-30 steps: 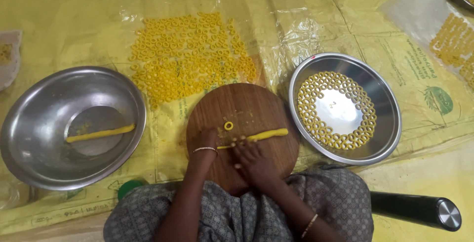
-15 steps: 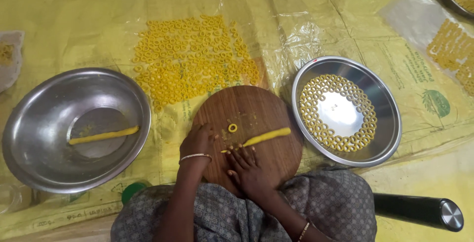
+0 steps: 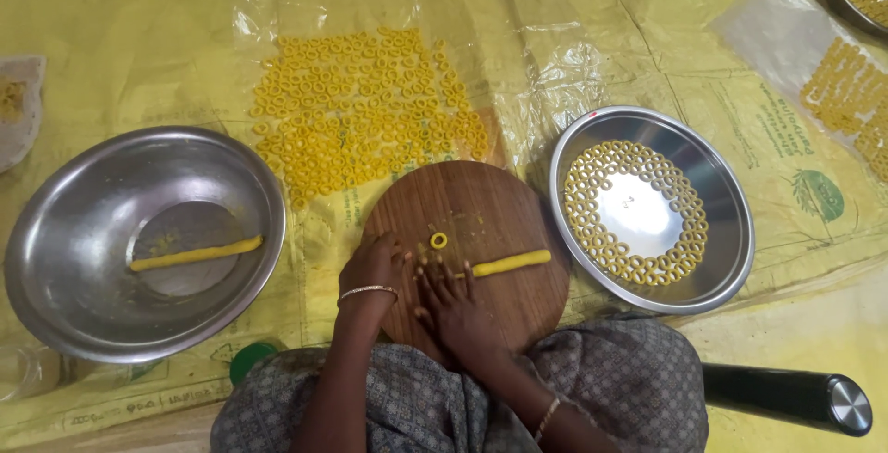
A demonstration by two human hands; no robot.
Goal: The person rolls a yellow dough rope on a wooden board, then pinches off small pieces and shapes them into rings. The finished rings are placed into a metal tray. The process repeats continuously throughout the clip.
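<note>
Over on my left sits the big steel bowl [image 3: 139,240] with one spare dough rope [image 3: 196,253] in it. On the round wooden board [image 3: 472,203], my left hand [image 3: 373,266] rests with its fingers curled down, while my right hand [image 3: 455,298] lies flat, fingers spread, tips touching the near end of the yellow dough strip [image 3: 507,263]. The stuff looks soft and light, probably tears easily, so I'd pinch it gently at the end. A finished ring [image 3: 438,240] lies just above; the steel plate [image 3: 717,231] of rings is to the right.
</note>
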